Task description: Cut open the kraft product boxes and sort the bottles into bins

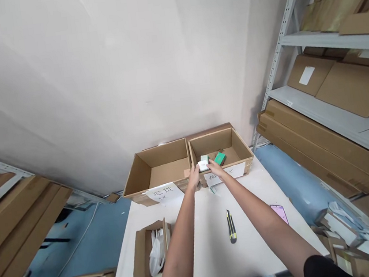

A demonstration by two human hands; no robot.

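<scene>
My left hand (pixel 194 177) and my right hand (pixel 215 169) meet over the near side of the right cardboard box (pixel 248 154). Between their fingers is a small white object (pixel 203 166), gripped from both sides; its exact kind is too small to make out. Just behind it shows a pale green and white small box (pixel 204 158), which may be part of the same item. A green small box (pixel 220 158) lies inside the carton, right of my fingers. To the left stands another open cardboard box (pixel 135 175) with a handwritten paper sign (pixel 164 193).
On the white table (pixel 210 224) lie a yellow-and-black utility knife (pixel 231 227), a phone (pixel 279 212) and a small open carton (pixel 141 257) holding a plastic bag (pixel 157 250). Loaded shelves (pixel 333 40) stand at right, and long cartons (pixel 17 224) at left.
</scene>
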